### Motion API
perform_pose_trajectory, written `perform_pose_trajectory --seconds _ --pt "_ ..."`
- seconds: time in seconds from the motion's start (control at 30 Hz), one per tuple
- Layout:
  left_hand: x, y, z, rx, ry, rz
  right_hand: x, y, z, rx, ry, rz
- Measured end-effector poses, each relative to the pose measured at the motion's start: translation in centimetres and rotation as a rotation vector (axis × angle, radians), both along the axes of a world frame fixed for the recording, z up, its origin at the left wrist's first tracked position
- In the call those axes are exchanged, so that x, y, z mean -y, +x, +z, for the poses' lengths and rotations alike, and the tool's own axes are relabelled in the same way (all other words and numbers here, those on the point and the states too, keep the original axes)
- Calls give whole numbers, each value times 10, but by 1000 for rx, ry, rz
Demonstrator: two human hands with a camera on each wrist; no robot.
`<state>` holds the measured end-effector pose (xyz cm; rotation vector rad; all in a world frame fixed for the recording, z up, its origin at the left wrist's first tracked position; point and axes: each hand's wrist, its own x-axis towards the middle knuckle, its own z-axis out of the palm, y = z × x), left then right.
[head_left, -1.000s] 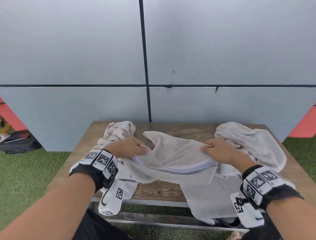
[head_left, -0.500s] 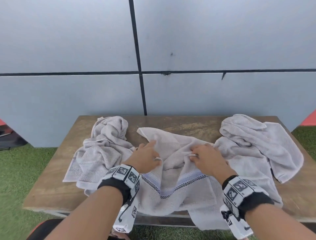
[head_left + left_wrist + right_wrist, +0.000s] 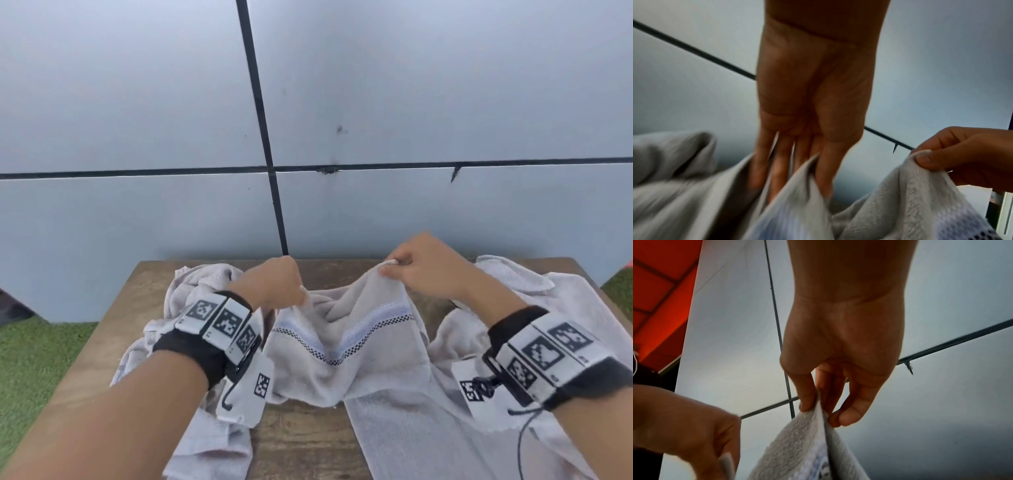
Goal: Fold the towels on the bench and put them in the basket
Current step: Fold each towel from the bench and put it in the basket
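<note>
Both hands lift one towel off the bench

Right hand (image 3: 423, 270) pinches the striped towel (image 3: 346, 346) (checkered band); left hand (image 3: 274, 287) seems to grip its blurred edge above the bench (image 3: 301, 442).

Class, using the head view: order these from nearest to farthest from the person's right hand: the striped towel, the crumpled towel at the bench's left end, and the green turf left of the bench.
1. striped towel: pinched by the right hand, centre.
2. crumpled towel: left end of the bench, beyond the left hand.
3. green turf: on the ground, far left.
</note>
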<state>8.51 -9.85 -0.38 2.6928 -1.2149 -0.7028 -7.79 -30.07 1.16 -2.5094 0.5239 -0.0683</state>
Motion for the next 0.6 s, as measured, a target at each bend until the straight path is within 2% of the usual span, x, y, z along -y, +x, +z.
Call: perform_pose_trajectory --seconds 0.07,0.13,0.23,0.37,0.5,0.6 --pt "7 0 9 -17 163 -69 3 4 16 -35 67 35" --pt "13 -9 7 -41 186 -178 2 6 25 -56 139 99" --pt "20 -31 -9 -207 -19 -279 -6 9 24 62 197 140" --pt "20 -36 -22 -314 -315 -142 -7 6 21 286 232 37" --pt "26 -14 17 -231 -485 9 15 9 35 401 156 -87" --pt "49 9 59 19 -609 49 29 25 61 536 103 -174"
